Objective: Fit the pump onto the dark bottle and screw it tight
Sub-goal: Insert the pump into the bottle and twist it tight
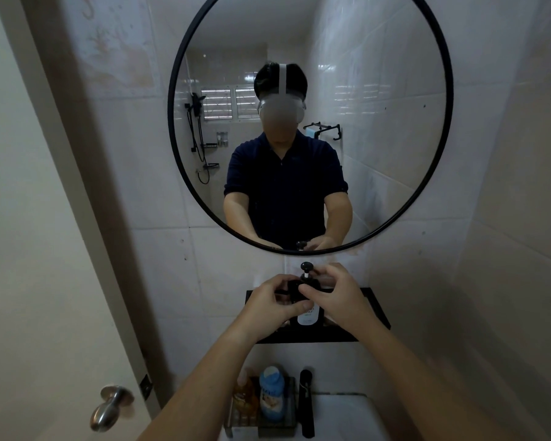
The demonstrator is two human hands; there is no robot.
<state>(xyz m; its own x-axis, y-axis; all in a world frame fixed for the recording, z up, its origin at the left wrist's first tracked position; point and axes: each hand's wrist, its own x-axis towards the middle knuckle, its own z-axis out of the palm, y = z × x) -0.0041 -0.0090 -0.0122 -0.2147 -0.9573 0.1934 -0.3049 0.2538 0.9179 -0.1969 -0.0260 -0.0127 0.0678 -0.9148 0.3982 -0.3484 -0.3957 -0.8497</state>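
The dark bottle (309,315) with a pale label stands upright on a black wall shelf (376,308) below the mirror. Its black pump (306,269) sits on the neck, its head raised on a white stem above my fingers. My left hand (272,305) wraps the bottle's upper left side, thumb across the front. My right hand (333,291) pinches the pump's collar at the bottle's top. The collar and the bottle's shoulders are hidden by my fingers.
A round black-framed mirror (175,154) hangs on the tiled wall just above the shelf. Below are a blue bottle (271,393), an orange bottle (244,396), a black faucet (306,402) and the white sink (344,418). A door with a metal knob (109,409) is at the left.
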